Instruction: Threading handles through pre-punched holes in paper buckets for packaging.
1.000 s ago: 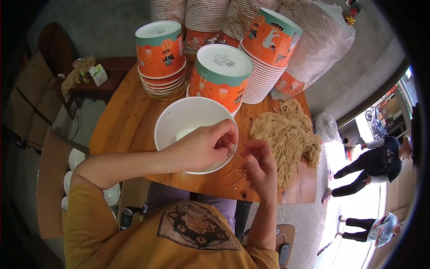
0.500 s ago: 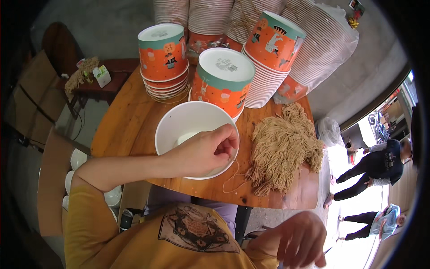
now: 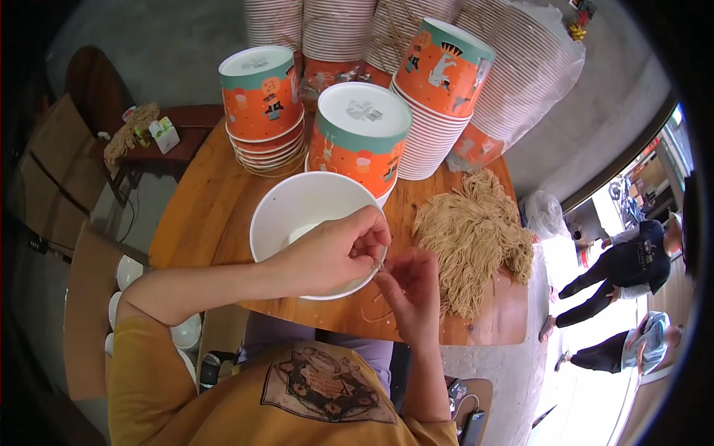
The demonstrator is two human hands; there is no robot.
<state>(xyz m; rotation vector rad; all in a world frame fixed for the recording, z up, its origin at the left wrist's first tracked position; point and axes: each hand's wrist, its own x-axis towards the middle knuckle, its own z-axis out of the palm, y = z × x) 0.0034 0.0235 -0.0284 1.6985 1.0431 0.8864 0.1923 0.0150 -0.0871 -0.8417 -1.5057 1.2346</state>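
A white-lined paper bucket [image 3: 277,212] stands at the table's near edge with its mouth tilted up toward me. My left hand [image 3: 343,245] reaches across that mouth, fingers curled in a pinch at the right rim. There it holds a thin tan string [image 3: 374,316], whose loose end trails down over the table edge. Against the same spot is my right hand [image 3: 413,288], thumb and forefinger pinched on the string close to the left fingertips. How the string passes at the rim is hidden by the fingers. A thick bundle of tan strings [image 3: 470,245] lies right of the bucket.
Upside-down orange and green buckets stand stacked behind: a left stack [image 3: 260,97], a middle one [image 3: 362,137] and a right one [image 3: 442,74]. Wrapped bucket stacks [image 3: 520,67] line the wall. A carton [image 3: 93,312] holds white buckets at left. Two people stand far right.
My right hand has risen from below the table edge to the bucket's rim and met my left hand at the string. My left hand stays pinched at the rim.
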